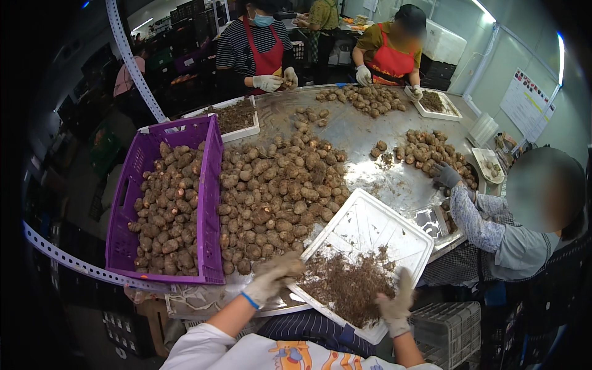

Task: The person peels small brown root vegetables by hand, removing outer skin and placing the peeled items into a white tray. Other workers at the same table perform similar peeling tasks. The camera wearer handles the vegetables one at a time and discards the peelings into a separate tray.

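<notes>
- here, one metal table [364,163], three co-workers [250,49] around it, lower bodies partly hidden
- over left, one purple crate [211,185], loaded with tubers, standing right beside the loose heap [277,191], too many to count
- at the near edge, one white tray [370,209], tilted, overlapping table and heap
- two gloved hands, well apart: left hand [274,277], blurred, at the tray's left edge; right hand [398,302] at its right; cannot tell if gripping
- inside the tray, brown root scraps [348,280], uncountable
</notes>
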Available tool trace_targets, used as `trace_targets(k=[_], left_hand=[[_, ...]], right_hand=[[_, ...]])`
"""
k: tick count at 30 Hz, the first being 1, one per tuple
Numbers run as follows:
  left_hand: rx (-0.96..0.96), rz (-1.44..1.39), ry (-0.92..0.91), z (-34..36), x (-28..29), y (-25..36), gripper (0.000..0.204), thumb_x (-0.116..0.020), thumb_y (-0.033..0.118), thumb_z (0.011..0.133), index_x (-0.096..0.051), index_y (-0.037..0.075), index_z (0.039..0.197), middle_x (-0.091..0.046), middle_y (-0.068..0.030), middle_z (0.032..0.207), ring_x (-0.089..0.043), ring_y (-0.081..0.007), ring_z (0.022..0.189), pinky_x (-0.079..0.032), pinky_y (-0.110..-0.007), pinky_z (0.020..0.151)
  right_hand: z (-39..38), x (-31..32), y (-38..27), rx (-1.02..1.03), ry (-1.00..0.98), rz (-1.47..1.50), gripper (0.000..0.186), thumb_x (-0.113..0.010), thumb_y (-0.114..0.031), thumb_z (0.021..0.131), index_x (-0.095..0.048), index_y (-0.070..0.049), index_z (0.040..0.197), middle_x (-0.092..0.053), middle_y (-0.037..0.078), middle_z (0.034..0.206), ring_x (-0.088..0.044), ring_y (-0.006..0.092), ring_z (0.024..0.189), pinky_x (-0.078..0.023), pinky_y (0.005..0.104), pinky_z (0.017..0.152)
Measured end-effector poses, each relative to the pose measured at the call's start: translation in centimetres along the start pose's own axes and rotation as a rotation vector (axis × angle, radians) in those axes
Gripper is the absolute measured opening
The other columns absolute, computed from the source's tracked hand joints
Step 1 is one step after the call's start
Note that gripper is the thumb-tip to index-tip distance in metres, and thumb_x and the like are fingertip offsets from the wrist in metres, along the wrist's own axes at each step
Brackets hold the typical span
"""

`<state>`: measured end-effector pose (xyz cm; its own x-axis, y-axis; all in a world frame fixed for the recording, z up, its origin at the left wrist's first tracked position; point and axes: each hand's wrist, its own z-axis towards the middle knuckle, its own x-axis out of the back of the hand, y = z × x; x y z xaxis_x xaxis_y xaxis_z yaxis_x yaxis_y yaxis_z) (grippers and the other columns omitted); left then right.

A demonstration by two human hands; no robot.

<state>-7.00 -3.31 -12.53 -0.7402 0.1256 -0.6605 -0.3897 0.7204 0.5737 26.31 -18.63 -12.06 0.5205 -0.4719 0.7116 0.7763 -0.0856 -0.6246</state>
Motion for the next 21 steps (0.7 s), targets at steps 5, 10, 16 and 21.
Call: trace_targets(k=[5, 10, 16, 21], left_hand=[[-0.086, 0.621, -0.232, 2.0, -6.6, -2.3, 0.038, -0.058, 0.025, 0.096, -0.06, -0.001, 0.124, -0.066, -0.0125, 0.112, -0.063, -0.0159, 0.098, -0.049, -0.024, 0.073], [-0.254, 0.863, -0.125, 2.6, -6.9, -2.3, 0.036, -0.058, 0.023, 0.095, -0.061, -0.002, 0.121, -0.064, -0.0137, 0.116, -0.065, -0.0185, 0.098, -0.05, -0.026, 0.081], [-0.739, 1.253, -0.319, 2.9, -8.2, -2.0, 0.027, -0.062, 0.015, 0.088, -0.067, -0.001, 0.109, -0.07, -0.0125, 0.102, -0.067, -0.0174, 0.087, -0.052, -0.031, 0.079], [-0.304, 0.688, -0.22, 4.9, -6.0, -3.9, 0.035, -0.054, 0.023, 0.095, -0.062, -0.001, 0.119, -0.07, -0.01, 0.104, -0.063, -0.0151, 0.089, -0.049, -0.026, 0.082]], right_hand=[[4.1, -4.0, -10.2, -0.159, -0.629, 0.515, 0.083, -0.077, -0.003, 0.074, -0.035, -0.004, 0.146, -0.049, 0.017, 0.14, -0.053, 0.0268, 0.122, -0.046, 0.0346, 0.1], [3.3, -5.5, -8.3, -0.175, -0.576, 0.445, 0.069, -0.073, -0.01, 0.081, -0.042, -0.002, 0.141, -0.053, 0.018, 0.137, -0.053, 0.0209, 0.124, -0.046, 0.0309, 0.099], [2.8, -5.5, -8.7, -0.371, -0.634, 0.59, 0.059, -0.068, -0.009, 0.082, -0.047, -0.008, 0.137, -0.059, 0.013, 0.13, -0.057, 0.0232, 0.118, -0.044, 0.0334, 0.1], [3.2, -4.0, -11.0, -0.189, -0.523, 0.503, 0.056, -0.071, -0.012, 0.082, -0.05, -0.007, 0.133, -0.062, 0.014, 0.121, -0.06, 0.0249, 0.111, -0.048, 0.0354, 0.094]])
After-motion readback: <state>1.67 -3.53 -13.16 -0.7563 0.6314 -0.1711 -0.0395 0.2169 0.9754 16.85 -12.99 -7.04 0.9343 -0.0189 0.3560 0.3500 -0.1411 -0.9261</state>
